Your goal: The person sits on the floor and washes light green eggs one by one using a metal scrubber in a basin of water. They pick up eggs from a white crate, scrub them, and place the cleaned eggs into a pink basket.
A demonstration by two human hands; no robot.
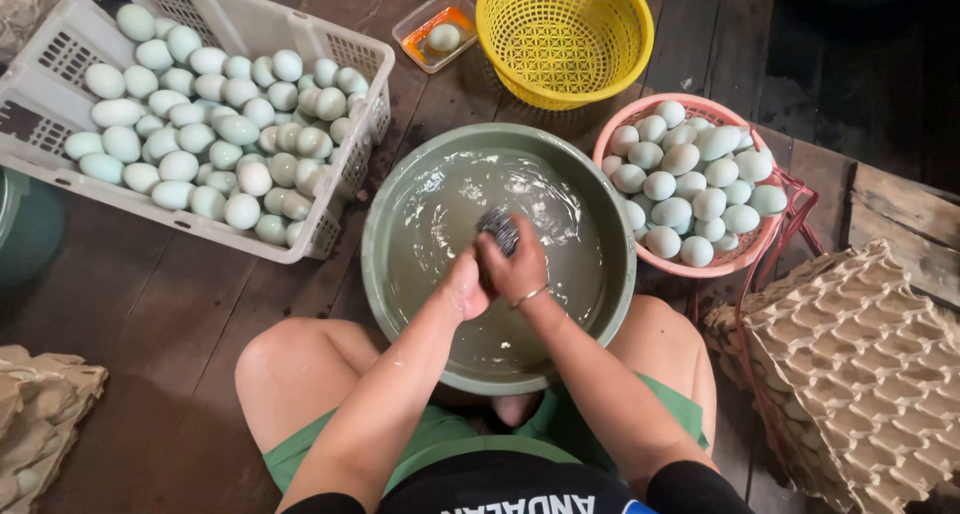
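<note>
Both my hands meet over a round green basin (385, 264) of cloudy water between my knees. My right hand (517, 267), with a thin bangle on the wrist, grips a grey steel-wool scrubber (498, 227) that sticks out past its fingers. My left hand (462, 286) is curled and pressed against the right one; whatever it holds is hidden. A white slatted crate (60, 44) with several pale blue-green eggs (205, 124) stands at the left. A pink basket (740, 262) at the right is heaped with several paler eggs (690, 179).
An empty yellow mesh basket (563, 36) stands behind the basin. Beside it, a small clear tub (418, 46) holds one egg. Stacked brown pulp egg trays (860, 364) lie at the right, with more (40, 414) at the lower left. The floor is dark wooden planks.
</note>
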